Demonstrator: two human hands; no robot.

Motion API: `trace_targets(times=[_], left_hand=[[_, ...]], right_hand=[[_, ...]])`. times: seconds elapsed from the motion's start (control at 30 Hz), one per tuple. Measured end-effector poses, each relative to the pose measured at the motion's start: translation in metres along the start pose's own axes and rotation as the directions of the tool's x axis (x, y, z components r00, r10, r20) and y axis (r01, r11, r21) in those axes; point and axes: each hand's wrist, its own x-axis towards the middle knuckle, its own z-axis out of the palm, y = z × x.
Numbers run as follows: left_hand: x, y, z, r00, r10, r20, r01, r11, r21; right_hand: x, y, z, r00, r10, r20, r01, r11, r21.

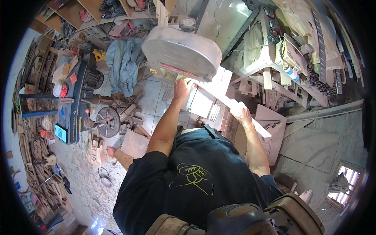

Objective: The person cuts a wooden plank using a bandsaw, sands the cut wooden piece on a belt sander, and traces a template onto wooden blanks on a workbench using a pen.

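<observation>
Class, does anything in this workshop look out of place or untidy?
Yes: the blue cloth left of the grey machine is bunched up, not folded. Loose wood pieces at far left look jumbled, apparently unsorted.

Red label (178,69) on machine housing (184,45), lettering too small to read

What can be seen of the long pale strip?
The strip is narrow and straight-edged, perhaps wood, bright under glare. It slants from near the rounded grey housing toward the picture's lower right. The right hand grips it, its near end jutting past; the left hand is by its far end, contact unclear.
</observation>
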Motion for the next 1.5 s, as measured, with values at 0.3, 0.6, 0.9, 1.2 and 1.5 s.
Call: trace_targets(times=[0.3, 0.6, 0.9, 1.2, 1.5], left_hand=[[0.001, -0.007, 0.004, 0.999, 0.032, 0.008, -0.032, 0.999, 0.006], [0.003, -0.011, 0.010, 0.999, 0.036, -0.038, -0.036, 0.999, 0.008], [0.005, -0.017, 0.013, 1.000, 0.012, -0.005, -0.012, 0.997, 0.072], [0.004, -0.020, 0.015, 1.000, 0.024, -0.009, -0.023, 0.997, 0.078], [0.005, -0.009, 0.009, 1.000, -0.004, 0.004, 0.004, 0.998, 0.057]], right_hand=[[0.003, -0.014, -0.014, 0.996, 0.075, 0.053, -0.076, 0.997, 0.018], [0.006, -0.011, -0.014, 0.996, 0.059, 0.060, -0.060, 0.998, 0.010], [0.006, -0.006, -0.010, 1.000, 0.011, -0.003, -0.011, 1.000, 0.018], [0.008, -0.010, -0.018, 0.996, 0.061, 0.064, -0.064, 0.997, 0.039], [0.011, -0.008, -0.019, 0.997, 0.043, 0.061, -0.045, 0.998, 0.047]])
